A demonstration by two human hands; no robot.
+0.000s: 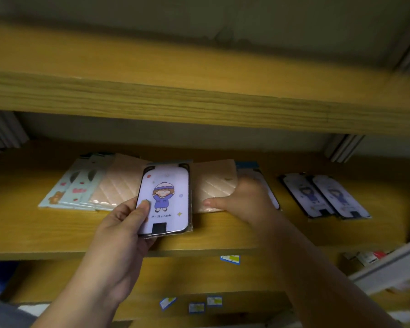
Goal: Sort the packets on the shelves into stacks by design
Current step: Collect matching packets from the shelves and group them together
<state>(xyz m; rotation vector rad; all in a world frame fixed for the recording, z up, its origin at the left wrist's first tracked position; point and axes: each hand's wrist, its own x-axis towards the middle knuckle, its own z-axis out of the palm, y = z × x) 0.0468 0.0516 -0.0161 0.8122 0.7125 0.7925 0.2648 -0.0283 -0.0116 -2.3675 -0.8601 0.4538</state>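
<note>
Wooden shelving is filling the view: an upper shelf (199,100) is running across the top, a middle shelf (57,233) is carrying the packets, and a lower shelf (258,275) is holding a few small blue-and-white labels (230,259). A dull grey wall (199,20) is showing behind the upper shelf, and pale metal uprights (343,147) are standing at the right. On the middle shelf, pale packets with a bear and red marks (66,190) are lying fanned at the left, overlapping a beige quilted packet (118,183); a second beige quilted packet (213,183) is lying right of centre, and two purple packets with a dark-haired figure (324,197) are lying side by side, well apart at the right. The left hand (123,223) is holding a small stack of purple cartoon-girl packets (165,200) just above the shelf's front edge, thumb pressing on the face and fingers curling underneath. The right hand (244,200) is reaching over the shelf, blurred; its thumb is lying on the near edge of the second beige packet, and its fingers are covering another purple packet (268,183). Whether those fingers are gripping or merely resting cannot be told.
</note>
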